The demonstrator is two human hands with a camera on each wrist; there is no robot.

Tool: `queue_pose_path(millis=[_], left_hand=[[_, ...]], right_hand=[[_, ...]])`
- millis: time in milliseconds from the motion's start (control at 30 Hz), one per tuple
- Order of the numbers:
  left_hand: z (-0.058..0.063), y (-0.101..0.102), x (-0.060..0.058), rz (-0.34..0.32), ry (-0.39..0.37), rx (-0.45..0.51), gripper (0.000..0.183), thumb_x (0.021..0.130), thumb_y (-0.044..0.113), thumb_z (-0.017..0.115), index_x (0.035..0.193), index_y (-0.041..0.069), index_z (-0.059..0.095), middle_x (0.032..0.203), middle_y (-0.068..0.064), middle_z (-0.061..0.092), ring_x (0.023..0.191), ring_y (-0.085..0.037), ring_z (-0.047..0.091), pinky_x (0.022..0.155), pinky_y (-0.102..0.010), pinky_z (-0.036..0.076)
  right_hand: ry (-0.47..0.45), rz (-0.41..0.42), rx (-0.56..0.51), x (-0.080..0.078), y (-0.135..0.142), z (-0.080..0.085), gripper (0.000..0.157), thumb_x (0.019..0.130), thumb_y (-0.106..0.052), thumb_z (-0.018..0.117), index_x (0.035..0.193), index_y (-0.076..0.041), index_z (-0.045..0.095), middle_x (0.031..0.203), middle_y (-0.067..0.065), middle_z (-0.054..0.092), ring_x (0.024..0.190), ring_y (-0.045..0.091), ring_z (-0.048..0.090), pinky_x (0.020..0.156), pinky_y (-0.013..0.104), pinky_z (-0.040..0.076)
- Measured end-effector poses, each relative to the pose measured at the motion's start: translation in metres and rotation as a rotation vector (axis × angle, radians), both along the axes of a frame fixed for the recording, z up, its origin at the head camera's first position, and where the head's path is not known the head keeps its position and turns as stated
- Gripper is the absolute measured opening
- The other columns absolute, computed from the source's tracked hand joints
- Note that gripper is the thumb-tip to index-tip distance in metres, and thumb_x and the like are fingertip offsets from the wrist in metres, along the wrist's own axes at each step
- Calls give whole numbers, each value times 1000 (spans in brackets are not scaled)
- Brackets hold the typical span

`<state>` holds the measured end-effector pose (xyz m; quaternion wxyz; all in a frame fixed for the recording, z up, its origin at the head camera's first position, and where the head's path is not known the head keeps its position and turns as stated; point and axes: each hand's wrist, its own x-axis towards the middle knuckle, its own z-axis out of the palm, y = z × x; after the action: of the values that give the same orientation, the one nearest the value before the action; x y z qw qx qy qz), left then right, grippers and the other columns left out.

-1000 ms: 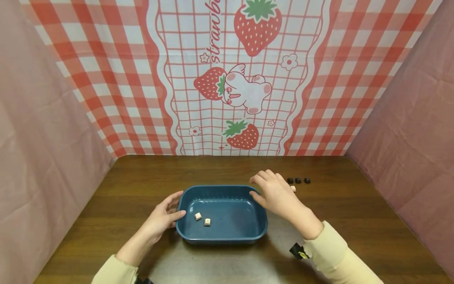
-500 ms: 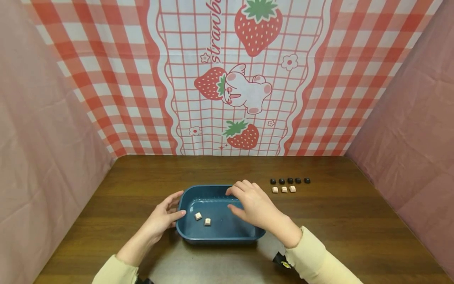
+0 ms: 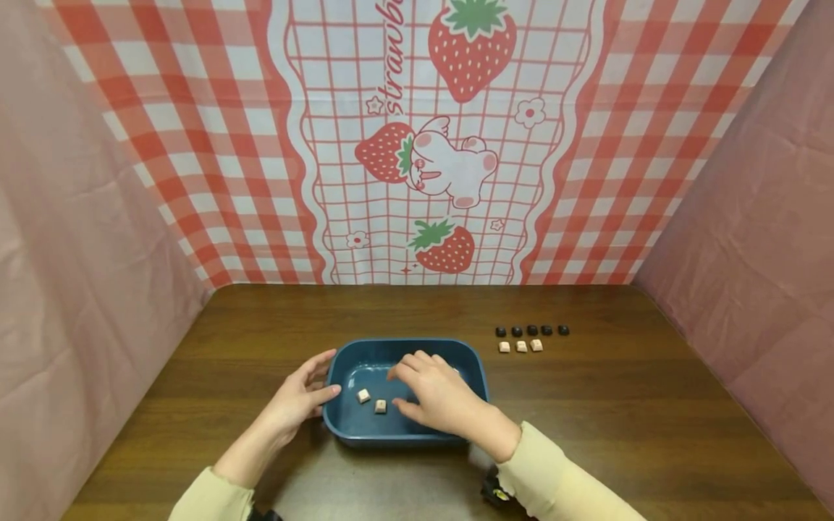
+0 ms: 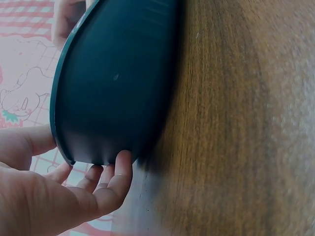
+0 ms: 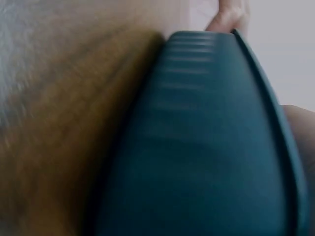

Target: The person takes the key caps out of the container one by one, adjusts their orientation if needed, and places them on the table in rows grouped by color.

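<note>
My left hand [image 3: 295,401] grips the left end of a blue plastic basin [image 3: 405,438], thumb over the rim and fingers against the outer wall, as the left wrist view shows on the basin [image 4: 113,78]. Inside lie two cream keycaps, one further left [image 3: 363,396] and the other keycap [image 3: 381,407] nearer the middle. Over the basin hovers my right hand [image 3: 435,394], thumb and forefinger apart just right of the second keycap. Nothing shows between those fingers; its palm is hidden. A small pale spot behind its knuckles is too small to make out.
On the brown wooden table [image 3: 619,420], right of the basin, several black keycaps [image 3: 532,331] stand in a row. Three cream keycaps [image 3: 521,346] are lined up in front of them. A strawberry-print cloth [image 3: 449,166] hangs behind the table.
My right hand has moved left from the basin's right rim to over its middle, uncovering the rows of keycaps on the table. My left hand has stayed on the basin.
</note>
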<state>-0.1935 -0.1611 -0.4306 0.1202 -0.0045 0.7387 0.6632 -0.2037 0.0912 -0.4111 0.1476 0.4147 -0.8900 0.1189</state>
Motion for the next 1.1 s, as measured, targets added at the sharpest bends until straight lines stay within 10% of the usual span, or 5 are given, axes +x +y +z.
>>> queue_pose_path(millis=[1100], left_hand=[[-3, -3, -20, -74, 42, -28, 53, 95, 1, 50, 144, 10, 36, 141, -20, 40, 120, -34, 48, 74, -33, 49]], right_hand=[[-195, -22, 251, -7, -18, -24, 33, 87, -38, 65, 118, -24, 62, 106, -4, 58, 94, 12, 55, 72, 30, 47]])
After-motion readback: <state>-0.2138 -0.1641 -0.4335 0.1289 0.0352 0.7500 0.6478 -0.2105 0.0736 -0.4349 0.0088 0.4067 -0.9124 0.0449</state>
